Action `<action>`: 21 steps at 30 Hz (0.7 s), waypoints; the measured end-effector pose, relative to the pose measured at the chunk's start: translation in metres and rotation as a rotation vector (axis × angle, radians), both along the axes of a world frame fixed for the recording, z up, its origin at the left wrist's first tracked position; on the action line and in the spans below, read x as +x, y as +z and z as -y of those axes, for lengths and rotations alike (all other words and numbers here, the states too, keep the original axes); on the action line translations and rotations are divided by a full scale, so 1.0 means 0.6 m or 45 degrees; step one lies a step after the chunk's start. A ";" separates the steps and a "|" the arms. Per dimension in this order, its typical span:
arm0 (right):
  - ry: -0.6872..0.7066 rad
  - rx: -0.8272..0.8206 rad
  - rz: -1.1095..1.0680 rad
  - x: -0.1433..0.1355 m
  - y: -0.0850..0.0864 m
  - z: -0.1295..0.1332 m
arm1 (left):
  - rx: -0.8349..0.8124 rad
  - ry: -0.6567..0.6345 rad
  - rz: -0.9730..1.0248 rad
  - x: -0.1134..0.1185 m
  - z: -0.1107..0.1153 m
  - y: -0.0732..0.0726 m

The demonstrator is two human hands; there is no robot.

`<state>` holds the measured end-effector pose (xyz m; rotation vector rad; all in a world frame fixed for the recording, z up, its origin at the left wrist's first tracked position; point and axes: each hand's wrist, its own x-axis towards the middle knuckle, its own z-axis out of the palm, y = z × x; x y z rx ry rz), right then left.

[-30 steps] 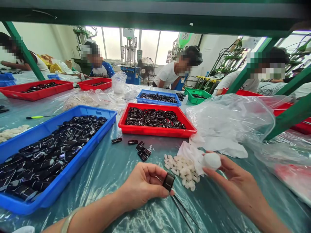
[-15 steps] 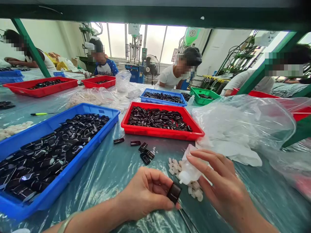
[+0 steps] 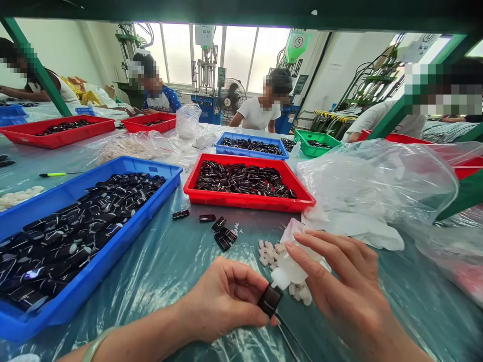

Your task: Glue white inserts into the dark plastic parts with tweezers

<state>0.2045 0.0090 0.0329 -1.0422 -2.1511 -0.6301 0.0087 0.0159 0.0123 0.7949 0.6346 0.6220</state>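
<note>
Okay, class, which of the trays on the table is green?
The one beyond the big red tray, just right of the far blue tray; it alone is green, the others are red or blue.

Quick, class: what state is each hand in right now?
Left hand: closed, holding a black piece, tweezers below.
Right hand: closed on a white bottle.

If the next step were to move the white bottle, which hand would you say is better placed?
Right, I would judge: the right hand has its fingers on the white bottle, while the left hand is busy pinching the black piece near the bottle's tip.
</note>
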 end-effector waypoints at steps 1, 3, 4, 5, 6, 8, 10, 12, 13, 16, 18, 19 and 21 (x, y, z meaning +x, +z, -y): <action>-0.002 0.000 -0.002 -0.001 -0.001 0.001 | -0.004 -0.003 -0.006 0.001 0.000 0.000; -0.003 -0.005 -0.002 -0.001 -0.003 0.001 | -0.008 -0.008 -0.011 0.002 -0.001 0.000; -0.003 -0.010 -0.002 0.000 -0.004 0.002 | -0.009 -0.011 -0.010 0.002 -0.001 0.000; -0.003 -0.011 -0.003 0.001 -0.004 0.002 | -0.008 -0.013 -0.008 0.002 0.000 -0.001; 0.000 -0.016 0.000 0.002 -0.005 0.002 | -0.007 -0.014 -0.004 0.002 0.000 -0.001; 0.009 -0.017 -0.007 0.003 -0.005 0.002 | -0.008 -0.012 0.007 0.001 0.001 -0.003; 0.026 -0.025 -0.005 0.003 -0.003 0.002 | 0.000 -0.017 0.017 0.000 0.001 -0.006; 0.041 -0.026 -0.002 0.003 -0.002 0.002 | 0.008 -0.022 0.022 0.000 0.002 -0.008; 0.046 -0.022 -0.003 0.004 -0.001 0.001 | 0.013 -0.024 0.025 0.000 0.002 -0.009; 0.062 -0.012 -0.006 0.005 0.001 0.001 | 0.013 -0.025 0.035 0.000 0.002 -0.010; 0.078 -0.022 0.004 0.007 0.001 0.002 | 0.012 -0.030 0.033 0.000 0.003 -0.010; 0.084 -0.029 0.009 0.008 0.001 0.002 | 0.012 -0.032 0.026 -0.001 0.003 -0.010; 0.098 -0.043 0.013 0.010 0.001 0.002 | 0.011 -0.036 0.018 -0.001 0.002 -0.009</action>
